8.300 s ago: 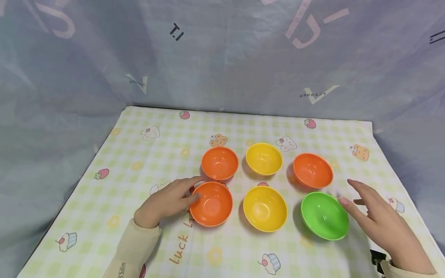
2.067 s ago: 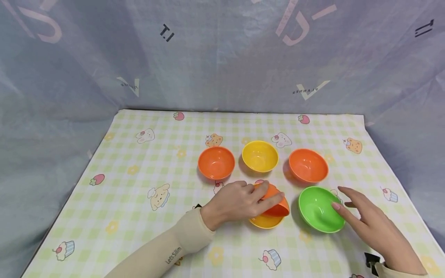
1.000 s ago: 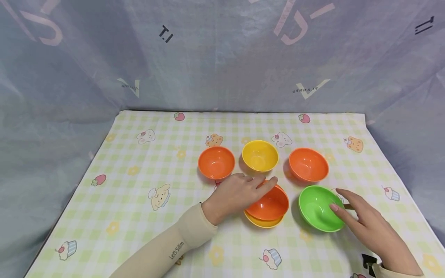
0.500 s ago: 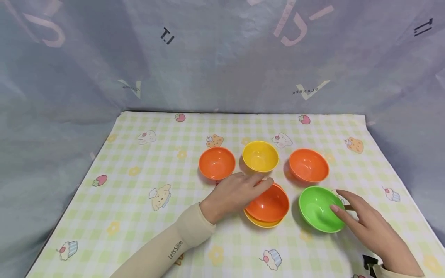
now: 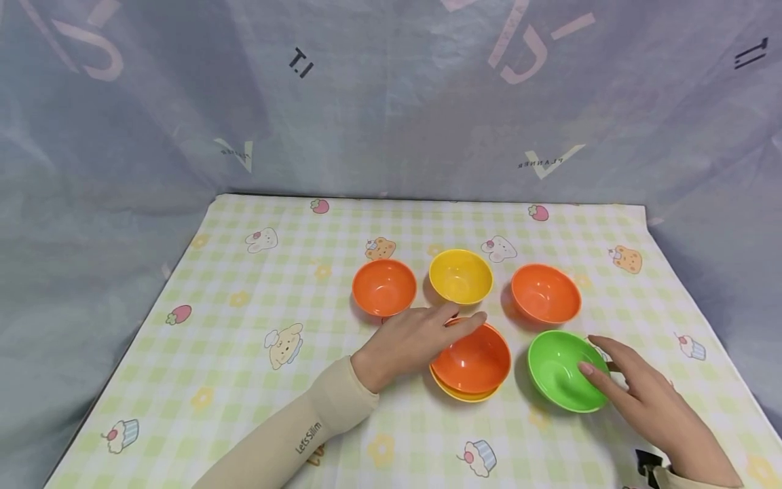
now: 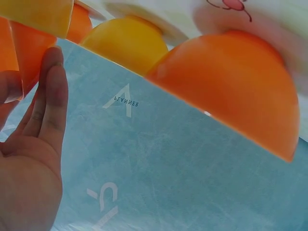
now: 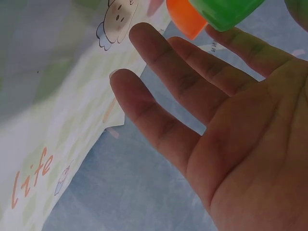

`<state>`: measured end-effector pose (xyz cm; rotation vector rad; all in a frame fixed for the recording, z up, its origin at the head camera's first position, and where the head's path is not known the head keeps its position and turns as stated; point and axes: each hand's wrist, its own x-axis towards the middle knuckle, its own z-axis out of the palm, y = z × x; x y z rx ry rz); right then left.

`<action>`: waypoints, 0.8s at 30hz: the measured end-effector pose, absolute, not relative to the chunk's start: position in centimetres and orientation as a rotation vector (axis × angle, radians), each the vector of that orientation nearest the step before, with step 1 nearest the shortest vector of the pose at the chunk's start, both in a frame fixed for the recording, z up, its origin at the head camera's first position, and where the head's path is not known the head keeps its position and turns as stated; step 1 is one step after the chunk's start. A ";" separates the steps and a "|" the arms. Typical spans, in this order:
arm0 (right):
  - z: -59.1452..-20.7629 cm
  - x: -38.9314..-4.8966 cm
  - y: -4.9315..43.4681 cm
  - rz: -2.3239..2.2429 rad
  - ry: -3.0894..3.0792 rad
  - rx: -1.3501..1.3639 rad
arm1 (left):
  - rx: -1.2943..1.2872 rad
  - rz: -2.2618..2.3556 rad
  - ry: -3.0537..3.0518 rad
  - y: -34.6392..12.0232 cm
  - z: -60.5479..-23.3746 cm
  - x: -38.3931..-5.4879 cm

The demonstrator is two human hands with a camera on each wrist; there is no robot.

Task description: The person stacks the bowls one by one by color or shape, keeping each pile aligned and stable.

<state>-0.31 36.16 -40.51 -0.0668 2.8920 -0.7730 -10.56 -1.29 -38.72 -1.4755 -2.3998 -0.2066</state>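
Note:
My left hand (image 5: 411, 341) pinches the rim of an orange bowl (image 5: 473, 363), thumb inside and fingers outside. That bowl sits nested in a yellow bowl (image 5: 459, 395), whose front rim shows beneath it. In the left wrist view the fingers (image 6: 56, 91) lie along the orange wall (image 6: 30, 57), beside the yellow bowl (image 6: 38, 18). My right hand (image 5: 650, 397) is at the right side of a green bowl (image 5: 562, 373), its thumb reaching over the rim. The right wrist view has its fingers (image 7: 159, 53) spread and straight, with the green bowl (image 7: 226, 10) at one fingertip.
Behind the hands stand an orange bowl (image 5: 384, 288), a yellow bowl (image 5: 461, 277) and another orange bowl (image 5: 546, 294) in a row. A checked cloth with printed figures covers the table (image 5: 244, 401). A grey-blue curtain (image 5: 391, 102) hangs at the back and sides.
My left hand has carried the front-left orange bowl rightward, tilted it over the front yellow bowl and lowered it inside. My right hand has come slightly closer to the green bowl.

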 end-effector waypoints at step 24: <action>-40.6 0.1 36.4 -0.778 2.873 -0.042 | -1.470 -0.057 -2.406 -1.2 -39.4 -10.8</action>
